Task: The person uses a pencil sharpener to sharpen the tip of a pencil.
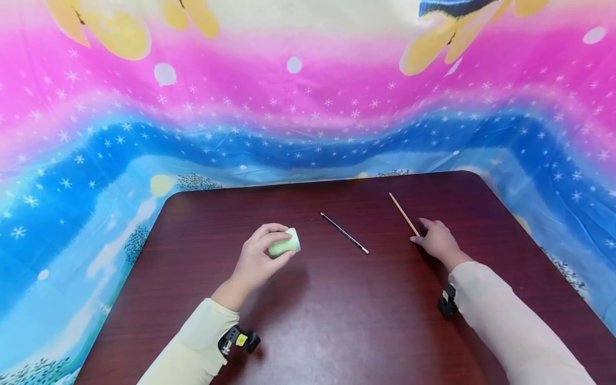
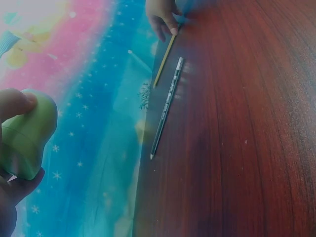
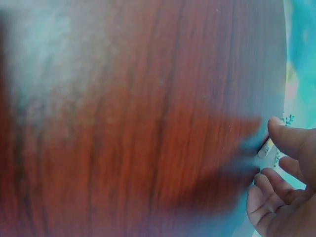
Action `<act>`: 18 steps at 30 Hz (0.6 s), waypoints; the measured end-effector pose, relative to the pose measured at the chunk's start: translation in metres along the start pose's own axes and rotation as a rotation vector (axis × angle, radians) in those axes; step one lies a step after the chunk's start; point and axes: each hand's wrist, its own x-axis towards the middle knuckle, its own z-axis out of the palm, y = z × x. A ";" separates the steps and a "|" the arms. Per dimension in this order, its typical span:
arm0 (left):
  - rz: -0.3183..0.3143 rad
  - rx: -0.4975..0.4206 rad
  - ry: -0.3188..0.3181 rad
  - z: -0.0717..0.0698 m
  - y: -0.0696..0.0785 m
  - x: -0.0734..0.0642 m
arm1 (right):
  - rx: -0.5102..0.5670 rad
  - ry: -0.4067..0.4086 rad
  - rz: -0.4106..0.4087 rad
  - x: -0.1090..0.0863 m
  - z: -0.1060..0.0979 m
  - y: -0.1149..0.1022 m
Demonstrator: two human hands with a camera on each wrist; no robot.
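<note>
My left hand (image 1: 257,256) grips a light green, pear-shaped object (image 1: 284,245) above the table, its whitish flat end facing right. In the left wrist view, the thumb and fingers curve round the green body (image 2: 30,133), which has a seam across it. My right hand (image 1: 439,243) is low at the near end of a yellow pencil (image 1: 403,214), thumb and fingers apart on either side. The pencil's flat end (image 3: 263,152) shows between them in the right wrist view. Between the hands a dark patterned pencil (image 1: 344,233) with a white end lies on the table.
The dark reddish-brown table (image 1: 327,321) has rounded far corners. A colourful cloth (image 1: 298,123) with snowflakes hangs behind it and along both sides. Each wrist wears a small black camera mount; the left mount (image 1: 238,339) sits close over the tabletop.
</note>
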 end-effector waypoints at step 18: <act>0.003 0.002 0.002 -0.003 0.000 0.000 | 0.024 0.007 0.115 0.005 -0.005 -0.002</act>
